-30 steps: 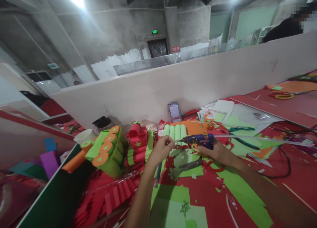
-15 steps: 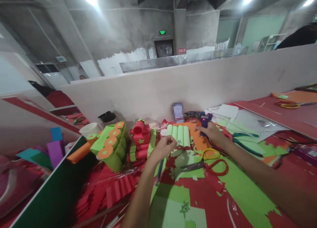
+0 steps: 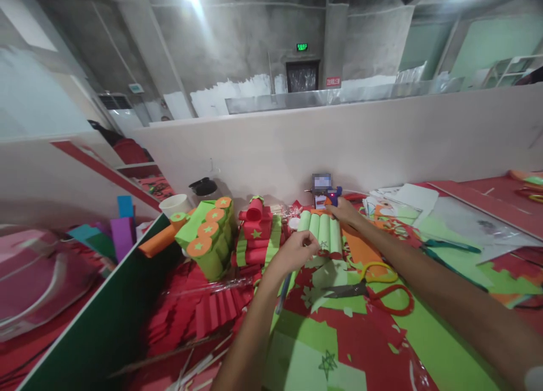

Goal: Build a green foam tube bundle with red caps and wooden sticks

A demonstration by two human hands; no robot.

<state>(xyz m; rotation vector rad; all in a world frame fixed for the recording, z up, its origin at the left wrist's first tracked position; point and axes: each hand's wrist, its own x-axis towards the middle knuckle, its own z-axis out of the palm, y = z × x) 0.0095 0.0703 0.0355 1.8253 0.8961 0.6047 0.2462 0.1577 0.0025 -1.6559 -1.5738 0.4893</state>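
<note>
At left we see orange-capped green rolls (image 3: 212, 230), then a red bundle (image 3: 258, 244). The left hand (image 3: 294, 252) lies by the near left end of the pale green rolls (image 3: 314, 227), fingertips close together; whether they pinch anything we cannot tell. These rolls sit side by side at centre. Beyond them the right hand (image 3: 341, 211) appears closed around the handle of the glue gun (image 3: 335, 193), which partly overlaps the phone (image 3: 322, 181). We judge the step in hand to be positioning the glue gun; the next move calls for keeping its nozzle off the phone. Farther right lie scissors (image 3: 358, 289).
</note>
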